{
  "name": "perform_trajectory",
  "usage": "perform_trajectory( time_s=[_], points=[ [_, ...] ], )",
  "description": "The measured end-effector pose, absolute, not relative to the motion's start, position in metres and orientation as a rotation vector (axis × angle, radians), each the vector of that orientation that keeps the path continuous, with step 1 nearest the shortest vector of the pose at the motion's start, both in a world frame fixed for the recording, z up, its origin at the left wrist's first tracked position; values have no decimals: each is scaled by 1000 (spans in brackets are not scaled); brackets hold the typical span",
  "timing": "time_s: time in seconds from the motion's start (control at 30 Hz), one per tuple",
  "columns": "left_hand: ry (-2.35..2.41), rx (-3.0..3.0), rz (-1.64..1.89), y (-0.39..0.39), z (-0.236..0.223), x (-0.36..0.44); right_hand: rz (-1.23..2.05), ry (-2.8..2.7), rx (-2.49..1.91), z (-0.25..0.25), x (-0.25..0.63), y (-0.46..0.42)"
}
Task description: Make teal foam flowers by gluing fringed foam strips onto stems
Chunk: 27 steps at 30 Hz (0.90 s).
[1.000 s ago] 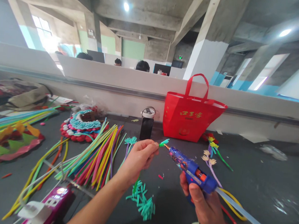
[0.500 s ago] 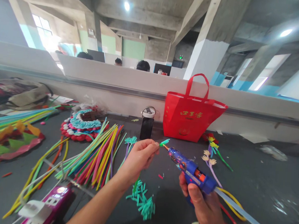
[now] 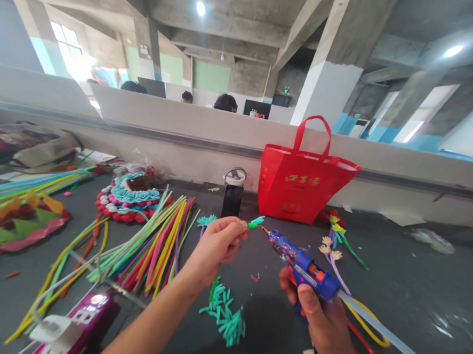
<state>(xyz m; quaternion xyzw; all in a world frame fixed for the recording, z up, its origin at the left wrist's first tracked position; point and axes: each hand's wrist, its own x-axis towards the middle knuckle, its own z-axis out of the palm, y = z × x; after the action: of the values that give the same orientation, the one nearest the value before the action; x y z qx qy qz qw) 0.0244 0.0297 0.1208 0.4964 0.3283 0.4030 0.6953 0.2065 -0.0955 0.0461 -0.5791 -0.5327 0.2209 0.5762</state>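
Between the thumb and fingers of my left hand (image 3: 222, 245) is a green pipe cleaner stem (image 3: 254, 224) with short teal pieces at its tip; its lower part hangs below the hand. My right hand (image 3: 320, 310) is wrapped around a blue glue gun (image 3: 299, 261), with a long translucent glue stick (image 3: 383, 330) out of its back. The gun's nozzle points at the tip of the stem, a small gap away. Below my left hand lies a pile of short teal pipe cleaner pieces (image 3: 228, 318) on the dark table.
A red bag (image 3: 306, 186) and a bottle (image 3: 233, 195) stand at the back. Left are colourful pipe cleaners (image 3: 152, 246), beaded and flowered rings (image 3: 129, 194) and a purple power strip (image 3: 85, 322) with a white plug. Finished pipe cleaner flowers (image 3: 330, 249) lie at right. Heads show beyond the partition.
The glue gun's nozzle has drawn slightly away from the stem's tip. My left hand has shifted a little left and up with the stem.
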Motion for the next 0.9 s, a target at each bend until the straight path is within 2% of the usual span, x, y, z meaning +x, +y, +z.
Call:
perform_trajectory(
  time_s=[0.2, 0.47, 0.7, 0.9],
  points=[
    [724, 1099, 917, 30, 124, 22, 506, -1235, -1316, 39, 209, -97],
    [703, 1109, 934, 31, 127, 18, -82, -1695, -1437, 38, 221, -87],
    [689, 1115, 967, 31, 130, 15, 55, -1832, -1870, 4, 238, -87],
    [691, 1112, 957, 32, 128, 15, 209, -1795, -2055, -30, 250, -86]
  ],
)
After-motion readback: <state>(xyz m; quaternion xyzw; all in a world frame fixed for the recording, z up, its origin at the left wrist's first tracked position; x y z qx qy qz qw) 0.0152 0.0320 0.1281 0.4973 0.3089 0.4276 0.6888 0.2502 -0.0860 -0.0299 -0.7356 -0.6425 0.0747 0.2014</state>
